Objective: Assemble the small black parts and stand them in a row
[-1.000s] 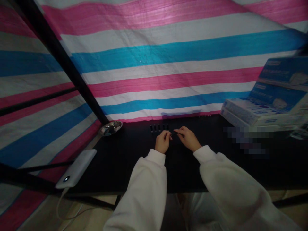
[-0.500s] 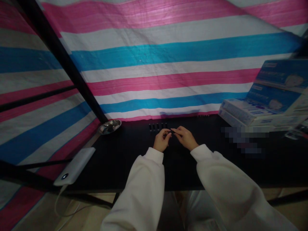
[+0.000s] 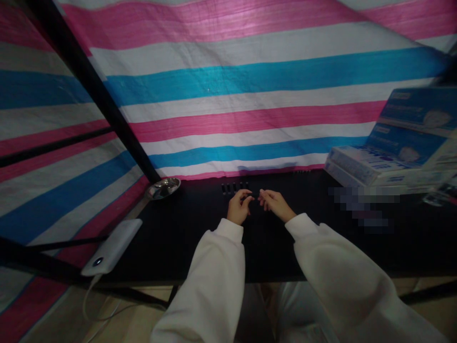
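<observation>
Currently | left hand, right hand near each other, fingers narrowly curled, cannot tell if holding | black pieces just beyond left | boxes rightward, lettering blurred | table edge bodyward

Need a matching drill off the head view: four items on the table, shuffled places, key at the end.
Column 1
1. metal bowl
2. white device
3. small black pieces
4. blue-and-white boxes

Column 2
A. in a row just beyond the left hand
B. piled toward the right end of the table
C. far left corner, by the foot of the slanted black pole
D. left edge, with a cable at its near end

Pairs: 1-C, 2-D, 3-A, 4-B
</observation>
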{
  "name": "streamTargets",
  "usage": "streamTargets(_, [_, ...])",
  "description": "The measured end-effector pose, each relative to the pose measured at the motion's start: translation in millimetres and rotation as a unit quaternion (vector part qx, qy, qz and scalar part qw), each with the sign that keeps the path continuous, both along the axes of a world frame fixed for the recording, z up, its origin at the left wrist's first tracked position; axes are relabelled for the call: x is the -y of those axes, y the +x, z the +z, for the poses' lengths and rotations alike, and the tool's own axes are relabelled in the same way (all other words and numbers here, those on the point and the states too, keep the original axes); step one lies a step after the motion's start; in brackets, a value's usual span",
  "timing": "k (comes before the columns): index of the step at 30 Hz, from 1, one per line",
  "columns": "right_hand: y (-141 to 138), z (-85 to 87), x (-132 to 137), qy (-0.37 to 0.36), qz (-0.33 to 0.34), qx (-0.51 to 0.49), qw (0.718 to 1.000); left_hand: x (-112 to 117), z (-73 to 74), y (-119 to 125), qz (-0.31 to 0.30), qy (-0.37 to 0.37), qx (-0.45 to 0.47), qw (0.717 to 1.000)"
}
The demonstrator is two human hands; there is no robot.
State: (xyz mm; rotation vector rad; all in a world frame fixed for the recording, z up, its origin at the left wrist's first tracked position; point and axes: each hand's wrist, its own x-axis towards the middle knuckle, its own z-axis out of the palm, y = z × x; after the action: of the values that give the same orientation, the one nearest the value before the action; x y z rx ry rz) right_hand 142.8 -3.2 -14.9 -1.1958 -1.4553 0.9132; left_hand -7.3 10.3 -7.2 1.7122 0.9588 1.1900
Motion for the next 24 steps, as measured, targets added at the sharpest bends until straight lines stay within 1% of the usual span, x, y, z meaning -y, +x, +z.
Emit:
streamTargets(3, [-1,-0.2,-1,-0.036,0.025,-0.053,0.998,0,0.7,0,-0.002,0.003,-0.002,1.000])
streamTargets(7, [-1,2.2,-1,-0.057,0.030,-0.087,0.994,1,1.9,1,0.006,-0.003,0.003,1.000])
streamTargets(13, [-1,8.2,2,-0.062,0.028,-0.094,0.993,2,4.3,0,0.026,0.002,0.010,1.000])
streamTargets(19, [1,12.7,5,-0.055,0.047,-0.121,0.990,0,3.8,0,0.052,0.008,0.022,0.998])
streamTargets(21, [1,12.3,5,-0.048,0.057,-0.115,0.991,0,3.7,0,0.054,0.009,0.022,0.998])
streamTargets(24, [0,8.7,4,-0.031,0.059,-0.079,0.995,1,4.3,0,0.051,0.008,0.017,0.999])
